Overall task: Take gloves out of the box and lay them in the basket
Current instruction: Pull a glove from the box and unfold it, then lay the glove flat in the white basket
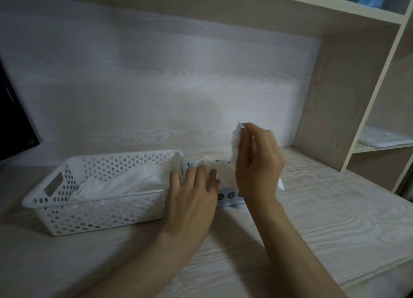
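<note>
A white perforated basket (55, 199) stands on the desk at the left, with thin white gloves (125, 183) piled inside it. Directly to its right lies the low glove box (230, 199), mostly hidden behind my hands. My left hand (192, 192) rests on top of the box with its fingers straight, touching the gloves that stick out. My right hand (257, 161) is raised above the box and pinches a thin white glove (235, 143), which hangs down from its fingers.
The pale wooden desk (312, 219) extends in front and to the right. A dark monitor edge (15, 123) stands at the far left. Shelving (380, 85) rises on the right, with a white flat object (384, 136) on a shelf.
</note>
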A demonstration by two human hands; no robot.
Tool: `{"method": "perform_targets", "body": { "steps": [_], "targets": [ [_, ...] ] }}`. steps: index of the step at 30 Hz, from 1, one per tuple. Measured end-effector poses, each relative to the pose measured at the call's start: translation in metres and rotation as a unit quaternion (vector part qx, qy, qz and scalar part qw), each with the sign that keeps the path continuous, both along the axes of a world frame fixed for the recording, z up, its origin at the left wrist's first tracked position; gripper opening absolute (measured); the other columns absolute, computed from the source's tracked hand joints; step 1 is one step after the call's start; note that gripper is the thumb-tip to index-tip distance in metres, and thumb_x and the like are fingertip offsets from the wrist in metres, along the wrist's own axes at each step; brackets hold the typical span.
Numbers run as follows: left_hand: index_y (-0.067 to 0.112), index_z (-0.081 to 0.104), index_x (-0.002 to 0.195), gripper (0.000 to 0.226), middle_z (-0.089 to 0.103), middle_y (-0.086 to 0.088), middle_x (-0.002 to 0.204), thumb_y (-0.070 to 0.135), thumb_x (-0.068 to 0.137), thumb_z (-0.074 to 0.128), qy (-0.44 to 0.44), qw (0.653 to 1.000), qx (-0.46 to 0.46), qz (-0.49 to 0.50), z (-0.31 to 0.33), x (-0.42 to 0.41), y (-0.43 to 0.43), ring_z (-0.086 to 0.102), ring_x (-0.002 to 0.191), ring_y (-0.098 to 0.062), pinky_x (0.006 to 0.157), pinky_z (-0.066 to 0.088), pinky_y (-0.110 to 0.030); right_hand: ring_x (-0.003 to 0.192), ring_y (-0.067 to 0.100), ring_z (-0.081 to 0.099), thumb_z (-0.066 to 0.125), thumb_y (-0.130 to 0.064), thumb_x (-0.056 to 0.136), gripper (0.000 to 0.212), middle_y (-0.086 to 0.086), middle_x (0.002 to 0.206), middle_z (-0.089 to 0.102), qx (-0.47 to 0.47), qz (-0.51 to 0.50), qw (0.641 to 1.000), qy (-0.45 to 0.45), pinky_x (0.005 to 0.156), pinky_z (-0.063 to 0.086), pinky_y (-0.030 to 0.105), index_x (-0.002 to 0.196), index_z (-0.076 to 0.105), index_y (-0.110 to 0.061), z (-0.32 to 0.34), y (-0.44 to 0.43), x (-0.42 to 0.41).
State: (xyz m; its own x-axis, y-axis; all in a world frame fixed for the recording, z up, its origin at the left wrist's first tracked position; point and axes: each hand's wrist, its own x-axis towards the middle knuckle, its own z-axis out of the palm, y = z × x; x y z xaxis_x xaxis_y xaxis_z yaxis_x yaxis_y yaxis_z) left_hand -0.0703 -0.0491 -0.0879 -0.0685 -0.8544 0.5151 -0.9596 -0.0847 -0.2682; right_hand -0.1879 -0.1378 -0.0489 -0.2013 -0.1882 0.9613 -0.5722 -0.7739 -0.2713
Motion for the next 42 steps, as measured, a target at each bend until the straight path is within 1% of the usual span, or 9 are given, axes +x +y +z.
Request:
{"method": "perform_targets", "body": {
  "steps": [3,6,10,14,21,28,33,39,42],
  "targets": [
    [0.008,0.059,0.134,0.048,0.062,-0.011,0.12,0.009,0.085,0.059,0.021,0.998,-0.06,-0.009,0.0,0.001,0.002,0.061,0.109,-0.034,0.099,0.043,-0.056,0.057,0.01,0.058,0.064,-0.017,0.105,0.013,-0.008,0.069,0.066,0.08,0.027,0.993,0.085,0.054,0.043,0.028,0.097,0.075,-0.017,-0.008,-0.009,0.0],
    [0.009,0.061,0.13,0.049,0.064,-0.011,0.121,0.001,0.087,0.037,0.026,0.993,-0.106,-0.04,0.004,0.004,0.004,0.063,0.106,-0.033,0.099,0.046,-0.056,0.044,0.005,0.044,0.065,-0.025,0.104,0.014,-0.018,0.049,0.044,0.182,0.043,0.967,0.172,0.053,0.036,0.026,0.099,0.077,-0.02,-0.018,-0.02,0.003],
    [0.017,0.062,0.122,0.057,0.064,-0.006,0.121,-0.001,0.073,0.042,0.001,0.993,-0.075,-0.093,0.0,0.008,0.003,0.063,0.109,-0.032,0.103,0.041,-0.06,0.059,0.002,0.06,0.06,-0.027,0.105,0.02,-0.017,0.058,0.059,0.265,0.107,0.949,0.133,0.058,0.035,0.012,0.099,0.077,-0.02,-0.017,-0.022,0.002],
    [0.017,0.059,0.139,0.066,0.063,-0.009,0.122,0.014,0.074,0.068,-0.028,0.997,-0.019,-0.073,-0.003,0.01,0.0,0.06,0.111,-0.035,0.108,0.032,-0.068,0.056,0.011,0.058,0.062,-0.025,0.105,0.021,-0.009,0.054,0.059,0.227,0.112,0.966,0.06,0.056,0.034,0.011,0.09,0.075,-0.02,-0.009,-0.014,0.001],
    [0.018,0.051,0.15,0.08,0.048,-0.015,0.146,0.038,0.076,0.073,-0.011,1.0,0.012,-0.014,0.002,0.003,0.001,0.044,0.132,-0.04,0.116,0.013,-0.072,0.044,0.008,0.043,0.063,-0.02,0.105,0.019,-0.01,0.056,0.051,0.022,0.018,0.997,-0.066,0.048,0.032,0.02,0.094,0.076,-0.013,0.001,0.007,0.009],
    [0.01,0.057,0.138,0.055,0.062,-0.007,0.132,0.045,0.097,0.045,0.126,0.979,-0.123,-0.101,0.017,0.008,0.005,0.052,0.126,-0.03,0.111,0.037,-0.055,0.044,0.017,0.046,0.055,-0.019,0.107,0.029,-0.004,0.053,0.052,0.006,0.085,0.995,-0.06,0.043,0.031,0.026,0.087,0.07,-0.005,0.001,0.015,0.008],
    [0.019,0.054,0.145,0.053,0.06,0.013,0.111,0.052,0.103,0.052,0.372,0.889,-0.207,-0.17,0.029,0.02,0.009,0.049,0.106,-0.004,0.097,0.041,-0.031,0.046,0.007,0.049,0.061,-0.02,0.107,0.027,0.0,0.054,0.06,0.196,0.291,0.936,-0.04,0.046,0.033,0.026,0.087,0.077,-0.012,0.005,0.019,0.007],
    [0.025,0.07,0.108,0.014,0.069,0.014,0.082,0.033,0.1,0.063,0.413,0.855,-0.243,-0.198,0.033,0.037,0.009,0.066,0.075,-0.008,0.074,0.057,-0.042,0.071,0.031,0.065,0.061,-0.022,0.107,0.022,0.022,0.08,0.071,0.298,0.458,0.837,0.021,0.067,0.05,0.035,0.101,0.079,-0.012,0.01,0.03,0.01],
    [0.02,0.068,0.096,0.013,0.069,0.011,0.085,0.03,0.1,0.06,0.44,0.841,-0.255,-0.183,0.038,0.045,0.009,0.065,0.081,-0.004,0.067,0.055,-0.028,0.08,0.036,0.072,0.075,-0.015,0.097,0.026,0.02,0.084,0.073,0.345,0.447,0.824,0.053,0.061,0.055,0.036,0.12,0.073,-0.026,0.01,0.035,0.008]
  ]
}}
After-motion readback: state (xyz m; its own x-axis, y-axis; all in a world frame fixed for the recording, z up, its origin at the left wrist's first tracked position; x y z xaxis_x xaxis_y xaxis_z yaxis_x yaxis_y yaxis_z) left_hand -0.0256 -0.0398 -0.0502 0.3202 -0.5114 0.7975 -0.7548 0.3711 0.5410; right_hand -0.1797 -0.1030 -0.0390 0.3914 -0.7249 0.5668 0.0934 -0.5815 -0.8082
